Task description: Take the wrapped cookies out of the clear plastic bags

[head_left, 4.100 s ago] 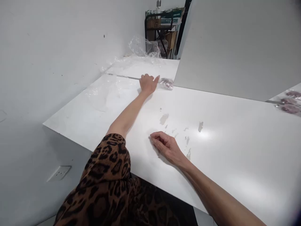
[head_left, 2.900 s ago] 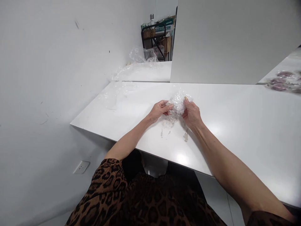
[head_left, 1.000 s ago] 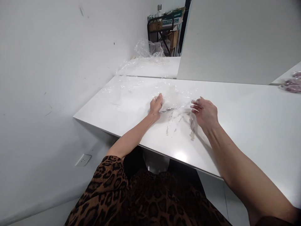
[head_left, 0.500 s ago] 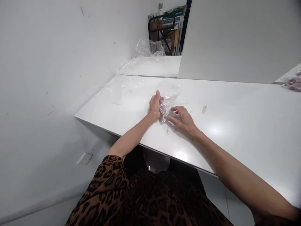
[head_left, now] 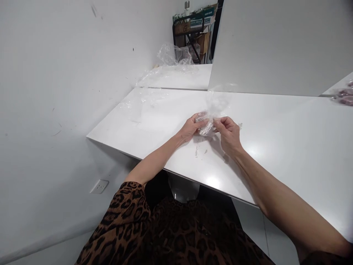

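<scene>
A clear, crinkled plastic bag [head_left: 206, 128] is between my hands, just over the white table [head_left: 165, 129]. Its loose end fans out upward, away from me. My left hand [head_left: 191, 126] is wrapped round the bag's left side, thumb on top. On the other side my right hand [head_left: 228, 131] pinches the gathered plastic with thumb and forefinger. Whatever is inside the bag cannot be made out through the shiny folds.
More clear plastic bags [head_left: 139, 103] lie at the table's left, with others [head_left: 172, 55] behind. A white panel [head_left: 278, 48] stands along the back. Bagged reddish items [head_left: 346, 96] sit far right. A black rack [head_left: 190, 33] holds boxes. Water spots [head_left: 196, 151] mark the table.
The bag has moved right and slightly away from me. My left hand has turned with its thumb over the bag. My right hand has gone from open fingers to a pinch on the plastic.
</scene>
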The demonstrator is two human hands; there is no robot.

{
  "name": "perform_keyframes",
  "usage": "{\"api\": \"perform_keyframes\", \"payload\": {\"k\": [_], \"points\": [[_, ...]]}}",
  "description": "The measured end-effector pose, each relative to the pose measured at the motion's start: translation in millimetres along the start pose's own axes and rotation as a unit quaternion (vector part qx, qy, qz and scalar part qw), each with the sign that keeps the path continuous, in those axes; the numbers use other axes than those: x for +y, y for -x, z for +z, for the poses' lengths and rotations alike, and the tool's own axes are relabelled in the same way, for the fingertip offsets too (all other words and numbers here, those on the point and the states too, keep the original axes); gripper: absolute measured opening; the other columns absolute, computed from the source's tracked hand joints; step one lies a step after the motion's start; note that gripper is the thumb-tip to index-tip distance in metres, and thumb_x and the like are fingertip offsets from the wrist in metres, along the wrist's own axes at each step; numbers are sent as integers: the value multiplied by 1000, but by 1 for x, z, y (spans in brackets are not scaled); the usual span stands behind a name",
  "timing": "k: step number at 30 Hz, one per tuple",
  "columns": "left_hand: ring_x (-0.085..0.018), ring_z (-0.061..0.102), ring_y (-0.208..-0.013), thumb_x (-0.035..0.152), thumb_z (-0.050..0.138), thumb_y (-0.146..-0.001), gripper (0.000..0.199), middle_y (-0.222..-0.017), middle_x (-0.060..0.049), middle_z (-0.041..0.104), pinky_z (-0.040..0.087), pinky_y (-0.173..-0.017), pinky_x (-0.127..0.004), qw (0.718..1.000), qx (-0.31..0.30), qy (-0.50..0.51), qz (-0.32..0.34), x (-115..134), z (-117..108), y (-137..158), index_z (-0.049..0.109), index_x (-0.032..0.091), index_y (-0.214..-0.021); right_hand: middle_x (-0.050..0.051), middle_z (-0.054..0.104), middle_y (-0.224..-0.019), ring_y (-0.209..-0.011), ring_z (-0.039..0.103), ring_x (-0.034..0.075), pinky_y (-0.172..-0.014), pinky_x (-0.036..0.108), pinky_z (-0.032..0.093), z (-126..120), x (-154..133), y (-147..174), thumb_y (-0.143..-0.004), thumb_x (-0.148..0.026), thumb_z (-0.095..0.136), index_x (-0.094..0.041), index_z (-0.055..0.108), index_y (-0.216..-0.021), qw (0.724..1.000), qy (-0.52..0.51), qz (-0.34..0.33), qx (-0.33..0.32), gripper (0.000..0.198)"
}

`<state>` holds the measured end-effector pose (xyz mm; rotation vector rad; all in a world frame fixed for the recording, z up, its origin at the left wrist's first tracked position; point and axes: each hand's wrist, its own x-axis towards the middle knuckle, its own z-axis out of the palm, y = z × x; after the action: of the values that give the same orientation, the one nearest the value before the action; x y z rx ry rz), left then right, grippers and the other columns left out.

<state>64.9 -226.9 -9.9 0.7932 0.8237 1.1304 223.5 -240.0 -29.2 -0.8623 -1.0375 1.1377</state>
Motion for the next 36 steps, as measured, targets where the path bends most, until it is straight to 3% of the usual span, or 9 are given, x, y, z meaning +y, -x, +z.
{"api": "perform_keyframes", "payload": {"k": [4, 9, 13, 16, 20, 24, 29, 32, 36], "points": [[-13, 70, -79, 3, 72, -85, 20, -81, 0, 74, 56, -94, -31, 987, 134, 87, -2, 5, -5, -10, 71, 15, -100, -4, 68, -85, -81, 64, 10, -72, 22, 52, -1, -10, -4, -75, -41, 92, -23, 60, -75, 992, -121, 35, 21, 36], [-12, 72, -78, 6, 56, -98, 17, -76, -3, 73, 56, -92, -25, 952, 229, 199, 39, 21, -16, -20, 72, 11, -101, -1, 80, -100, -103, 73, 16, -85, 30, 59, -5, -21, -4, -72, -33, 88, -23, 61, -73, 978, -157, 104, -86, 28], [-11, 71, -75, 10, 58, -100, 14, -75, 0, 72, 56, -86, -23, 935, 268, 221, 65, 29, -25, -25, 71, 14, -103, 9, 80, -92, -90, 77, 24, -75, 34, 62, -11, -23, -4, -62, -30, 95, -20, 68, -75, 961, -70, 191, -186, 31], [-9, 68, -67, 15, 68, -97, 5, -72, 4, 69, 54, -76, -22, 937, 277, 191, 94, 29, -28, -25, 67, 18, -94, 5, 76, -82, -66, 70, 17, -52, 27, 55, -17, -24, -9, -59, -17, 94, -20, 70, -77, 970, -21, 216, -105, 30], [-6, 65, -65, 12, 76, -90, 13, -73, 7, 67, 51, -70, -19, 951, 229, 152, 140, 28, -21, -17, 66, 19, -91, 1, 75, -90, -72, 68, 12, -55, 22, 57, -27, -27, -20, -79, -26, 85, -24, 69, -82, 981, -64, 161, 83, 17], [-6, 65, -70, 13, 80, -86, 12, -82, 5, 72, 50, -73, -20, 978, 153, 88, 113, 26, -10, -8, 74, 20, -92, 9, 75, -101, -86, 72, 20, -63, 31, 63, -27, -26, -23, -81, -57, 86, -23, 68, -92, 977, -73, 197, 29, 40], [-9, 66, -76, 11, 82, -83, 13, -87, 0, 74, 52, -79, -25, 996, 70, 50, 31, 16, -7, -7, 77, 18, -92, 5, 73, -83, -74, 68, 16, -62, 28, 60, -16, -28, -12, -68, -44, 99, -19, 69, -82, 978, -35, 192, -78, 42], [-12, 64, -76, 19, 85, -84, 18, -87, -2, 70, 54, -79, -28, 998, 53, 31, -12, 11, -10, -8, 72, 17, -97, 2, 70, -76, -68, 65, 11, -59, 24, 56, -12, -36, -9, -76, -42, 94, -19, 65, -73, 989, -29, 136, -43, 37], [-18, 66, -87, 43, 92, -78, 48, -101, -6, 68, 58, -86, -37, 998, 52, 23, -11, 7, -11, -7, 66, 22, -113, 2, 73, -87, -71, 65, 9, -53, 18, 48, -10, -43, -8, -84, -41, 88, -19, 62, -74, 999, 19, 39, 12, 35]]}}
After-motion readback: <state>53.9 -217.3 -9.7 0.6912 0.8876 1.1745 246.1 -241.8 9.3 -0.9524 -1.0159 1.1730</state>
